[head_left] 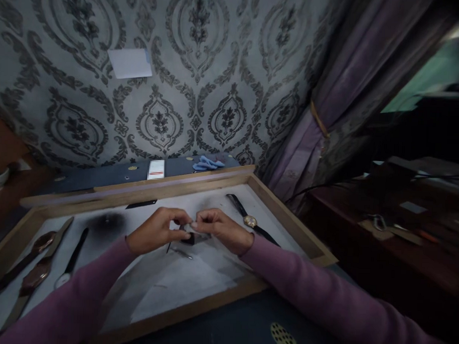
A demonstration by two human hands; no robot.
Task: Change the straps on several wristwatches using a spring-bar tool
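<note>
Over the middle of a wooden-framed tray (291, 219) lined with white, my two hands meet. My left hand (160, 230) curls with thumb and fingers pinched at a small dark object (190, 239). Right beside it, my right hand (218, 227) is closed in a pinch, its fingertips touching those of my left hand; what it holds is too small to name. Just below them a thin metal tool (182, 253) lies on the white lining. A watch with a gold face and black strap (250, 221) rests to the right of my hands.
Several watches (36, 274) lie at the tray's left side. A flat black strip (141, 204) is near its back edge. Behind the tray are a phone (156, 169) and a blue cloth (207, 163). A dark red table (385, 232) with tools stands at the right.
</note>
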